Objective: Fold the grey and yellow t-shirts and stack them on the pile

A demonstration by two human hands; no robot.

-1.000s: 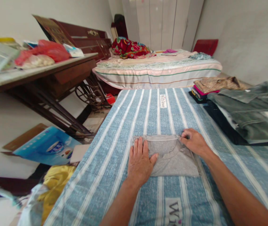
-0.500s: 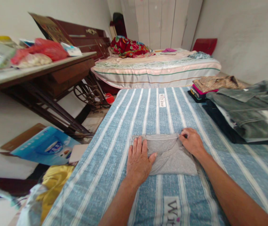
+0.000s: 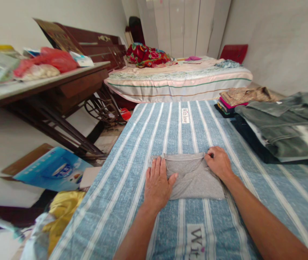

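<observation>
A grey knit shirt [image 3: 194, 178], folded into a flat piece, lies on the blue-and-white striped bedsheet [image 3: 132, 162]. My left hand [image 3: 158, 186] rests flat on the shirt's left end, palm down, with the thumb held out to the right. At the far right corner, my right hand [image 3: 219, 162] pinches the shirt's edge between thumb and curled fingers. Shallow creases run across the cloth between both hands. The left end of the shirt is partly hidden under my left hand.
Folded grey-green denim clothes [image 3: 286, 126] lie to the right, with a smaller folded stack [image 3: 231, 101] behind them. At left stand a table with a treadle [image 3: 89, 77] and a blue box [image 3: 59, 169]. Yellow cloth [image 3: 62, 209] lies beside the bed. Another bed [image 3: 181, 81] stands beyond.
Both hands keep nearly the same places on the shirt. The diagonal fold near its middle looks slightly shifted, and the whole view has moved a little.
</observation>
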